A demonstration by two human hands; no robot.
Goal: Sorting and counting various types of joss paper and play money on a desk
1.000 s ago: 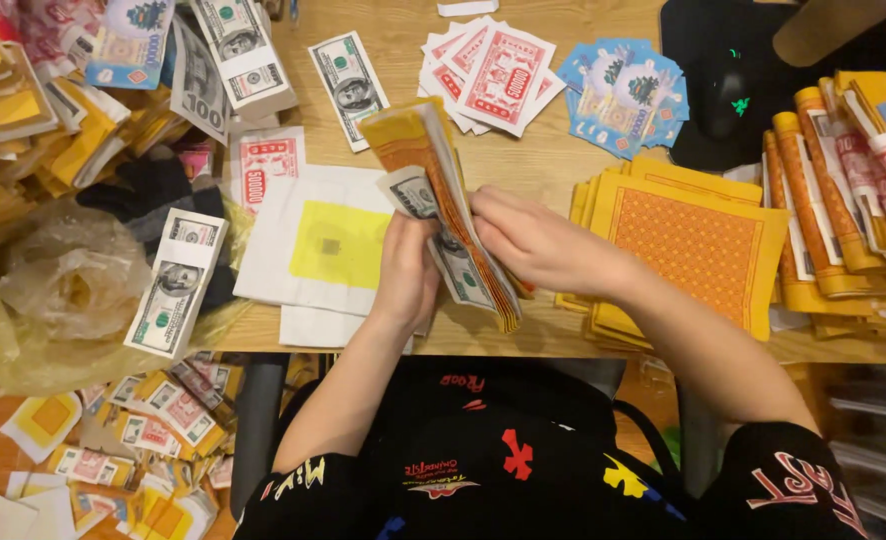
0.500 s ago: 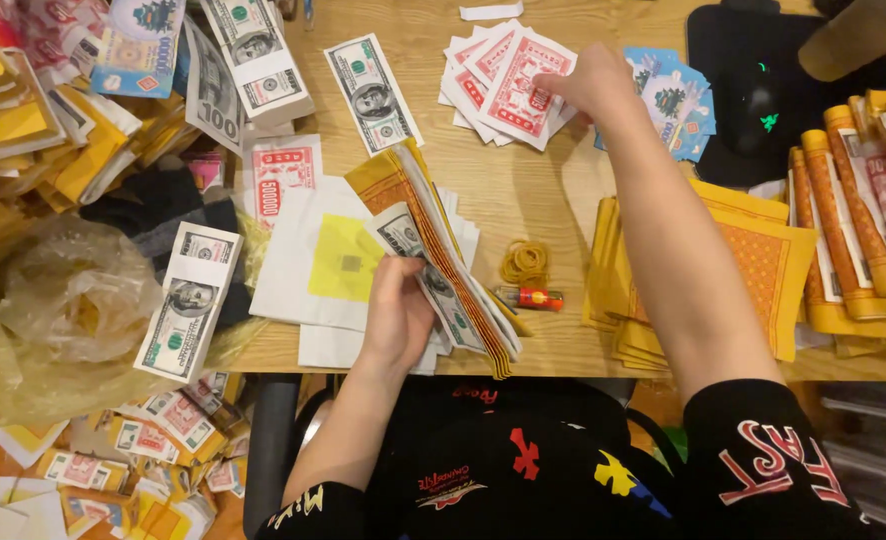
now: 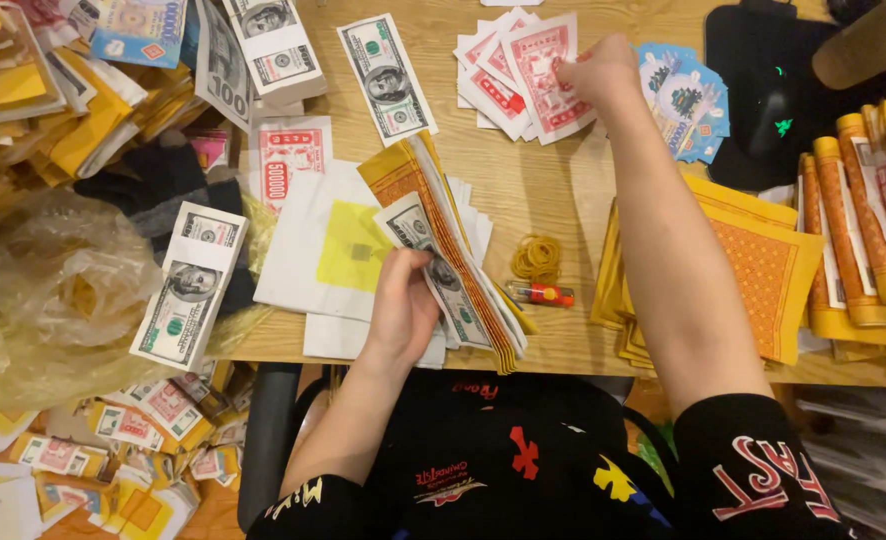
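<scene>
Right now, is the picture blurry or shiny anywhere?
Head view: mostly sharp and evenly lit; the right hand on the red-and-white paper notes looks slightly soft; the crumpled plastic bag shows pale glare; the left hand casts only a faint shadow.

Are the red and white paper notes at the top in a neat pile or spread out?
Spread out: the red and white paper notes fan across the wooden table, overlapping at angles. The right hand touches them.

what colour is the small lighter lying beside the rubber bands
The small plastic lighter is orange-red with a clear end, on the wooden table; the head view shows it.
</scene>
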